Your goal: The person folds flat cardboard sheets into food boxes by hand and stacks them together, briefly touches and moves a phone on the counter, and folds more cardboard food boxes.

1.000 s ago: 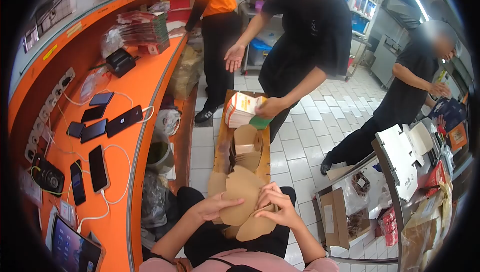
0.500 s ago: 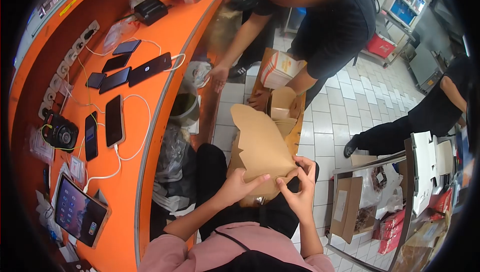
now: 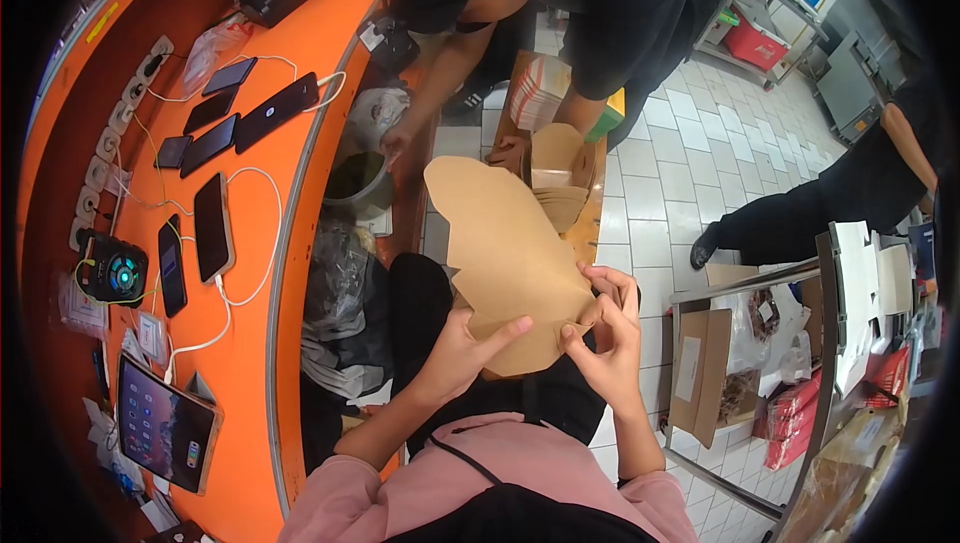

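A brown kraft cardboard food box, partly folded, is held up above my lap. My left hand grips its near left side, with the thumb lying across the outer face and the fingers behind. At the near right corner, my right hand pinches a folded flap between thumb and fingers. The far end of the cardboard stands open in scalloped flaps. Just beyond it, a stack of similar brown boxes sits on a wooden bench.
To the left, an orange counter carries several charging phones, a tablet and a small fan. A co-worker leans over the bench, one hand by a bucket. At right stands a metal rack with cartons; another person is beyond.
The box has tipped slightly up and left, both hands keeping their hold. My view has shifted a little. The co-worker has bent lower, and one of their hands has moved toward the bucket.
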A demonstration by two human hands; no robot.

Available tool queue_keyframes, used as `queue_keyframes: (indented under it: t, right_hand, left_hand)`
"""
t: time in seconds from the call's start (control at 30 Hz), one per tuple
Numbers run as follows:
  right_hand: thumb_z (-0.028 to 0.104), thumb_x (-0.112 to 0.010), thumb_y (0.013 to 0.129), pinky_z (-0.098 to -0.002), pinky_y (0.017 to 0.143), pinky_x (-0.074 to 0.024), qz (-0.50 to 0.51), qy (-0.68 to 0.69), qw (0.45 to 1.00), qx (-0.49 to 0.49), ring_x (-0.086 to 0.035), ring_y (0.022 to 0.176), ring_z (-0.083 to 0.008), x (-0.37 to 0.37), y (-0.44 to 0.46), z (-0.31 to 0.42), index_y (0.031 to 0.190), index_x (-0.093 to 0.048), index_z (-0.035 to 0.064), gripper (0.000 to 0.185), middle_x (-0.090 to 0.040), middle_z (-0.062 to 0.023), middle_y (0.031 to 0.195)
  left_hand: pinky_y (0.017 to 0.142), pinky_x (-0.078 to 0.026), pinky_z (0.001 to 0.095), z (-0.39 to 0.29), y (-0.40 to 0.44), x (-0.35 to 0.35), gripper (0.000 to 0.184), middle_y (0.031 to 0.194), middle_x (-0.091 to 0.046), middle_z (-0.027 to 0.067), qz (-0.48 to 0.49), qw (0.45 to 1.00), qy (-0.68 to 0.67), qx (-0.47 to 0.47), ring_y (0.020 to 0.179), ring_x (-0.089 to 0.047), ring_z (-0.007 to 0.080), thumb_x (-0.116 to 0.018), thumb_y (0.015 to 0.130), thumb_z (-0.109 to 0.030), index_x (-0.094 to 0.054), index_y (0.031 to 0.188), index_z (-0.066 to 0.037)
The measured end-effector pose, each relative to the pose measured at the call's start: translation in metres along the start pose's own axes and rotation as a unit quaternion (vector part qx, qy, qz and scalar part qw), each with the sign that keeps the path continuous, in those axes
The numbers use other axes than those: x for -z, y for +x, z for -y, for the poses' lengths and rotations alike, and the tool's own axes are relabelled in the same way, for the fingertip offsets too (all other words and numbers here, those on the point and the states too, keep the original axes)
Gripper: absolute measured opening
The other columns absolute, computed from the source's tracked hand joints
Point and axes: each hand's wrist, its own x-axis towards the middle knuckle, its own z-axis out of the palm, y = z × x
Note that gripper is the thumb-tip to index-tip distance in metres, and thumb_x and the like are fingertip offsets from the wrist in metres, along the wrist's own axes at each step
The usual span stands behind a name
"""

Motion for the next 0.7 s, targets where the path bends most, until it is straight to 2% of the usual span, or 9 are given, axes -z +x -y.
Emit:
queue_keyframes:
  t: [0.13, 0.2, 0.3, 0.43, 0.53, 0.57, 0.63, 0.7]
  right_hand:
    - [-0.003, -0.062, 0.069, -0.0426, 0.093, -0.0382, 0.005, 0.013, 1.0, 0.012, -0.039, 0.12, -0.0356, 0.001, 0.002, 0.003, 0.07, -0.047, -0.0004, 0.015, -0.036, -0.0158, 0.119]
    - [-0.001, -0.063, 0.071, -0.0423, 0.094, -0.0381, 0.022, -0.078, 0.997, 0.008, -0.04, 0.12, -0.036, 0.001, 0.004, 0.009, 0.073, -0.049, -0.0014, 0.014, -0.037, -0.0167, 0.122]
    - [-0.004, -0.061, 0.075, -0.0394, 0.095, -0.0386, 0.065, -0.105, 0.992, 0.005, -0.037, 0.123, -0.0348, 0.002, 0.004, 0.011, 0.078, -0.051, -0.0033, 0.01, -0.033, -0.0168, 0.125]
    - [-0.004, -0.062, 0.074, -0.0388, 0.095, -0.0384, 0.065, -0.039, 0.997, -0.007, -0.035, 0.124, -0.0336, 0.004, 0.003, 0.004, 0.075, -0.052, -0.0024, 0.01, -0.034, -0.0161, 0.125]
    - [0.0, -0.063, 0.075, -0.0422, 0.096, -0.0357, 0.083, 0.054, 0.994, -0.042, -0.037, 0.123, -0.0317, 0.007, 0.005, 0.007, 0.071, -0.049, -0.0011, 0.015, -0.038, -0.0164, 0.124]
    - [0.0, -0.063, 0.075, -0.0422, 0.096, -0.0357, 0.083, 0.054, 0.994, -0.043, -0.037, 0.123, -0.0317, 0.009, 0.006, 0.006, 0.071, -0.049, -0.0011, 0.015, -0.038, -0.0164, 0.124]
    - [0.003, -0.065, 0.075, -0.0396, 0.095, -0.0369, 0.153, -0.022, 0.986, -0.059, -0.038, 0.122, -0.0296, 0.017, 0.008, 0.004, 0.071, -0.049, 0.0002, 0.017, -0.039, -0.0145, 0.124]
    - [0.004, -0.066, 0.075, -0.0373, 0.092, -0.0392, 0.166, -0.041, 0.983, -0.064, -0.039, 0.121, -0.0278, 0.019, 0.006, 0.002, 0.073, -0.05, 0.0007, 0.016, -0.039, -0.0136, 0.124]
  left_hand:
    - [0.08, -0.047, 0.027, 0.006, 0.002, 0.005, 0.034, 0.103, -0.058, 0.0083, 0.0, 1.0, -0.017, -0.003, 0.092, -0.057, 0.0139, -0.064, 0.081, -0.01, -0.051, 0.11, 0.003]
    - [0.08, -0.047, 0.027, 0.004, 0.002, 0.003, 0.035, 0.104, -0.058, 0.0084, 0.0, 0.999, -0.032, -0.008, 0.093, -0.057, 0.014, -0.063, 0.081, -0.01, -0.05, 0.111, 0.002]
    - [0.082, -0.046, 0.0269, 0.007, 0.003, 0.003, 0.037, 0.106, -0.056, 0.008, 0.006, 0.999, -0.045, 0.002, 0.097, -0.055, 0.014, -0.063, 0.081, -0.009, -0.048, 0.113, 0.001]
    - [0.083, -0.045, 0.0265, 0.011, -0.002, -0.001, 0.038, 0.108, -0.054, 0.0078, 0.001, 0.998, -0.065, 0.019, 0.099, -0.054, 0.0137, -0.062, 0.082, -0.01, -0.047, 0.115, 0.001]
    - [0.081, -0.047, 0.0281, 0.01, -0.005, -0.003, 0.034, 0.104, -0.056, 0.0081, -0.005, 0.998, -0.063, 0.006, 0.095, -0.056, 0.0146, -0.063, 0.081, -0.007, -0.049, 0.111, 0.002]
    - [0.081, -0.047, 0.0281, 0.01, -0.005, -0.002, 0.034, 0.104, -0.056, 0.0081, -0.005, 0.998, -0.063, 0.007, 0.095, -0.056, 0.0146, -0.063, 0.081, -0.007, -0.049, 0.111, 0.002]
    - [0.081, -0.047, 0.0279, 0.008, -0.005, 0.0, 0.035, 0.105, -0.056, 0.0084, 0.006, 1.0, -0.023, 0.004, 0.095, -0.056, 0.0146, -0.062, 0.081, -0.008, -0.049, 0.112, 0.002]
    - [0.081, -0.047, 0.0272, 0.009, -0.003, 0.004, 0.036, 0.106, -0.056, 0.0081, 0.014, 0.999, -0.017, 0.026, 0.095, -0.056, 0.0144, -0.062, 0.082, -0.01, -0.048, 0.113, 0.001]
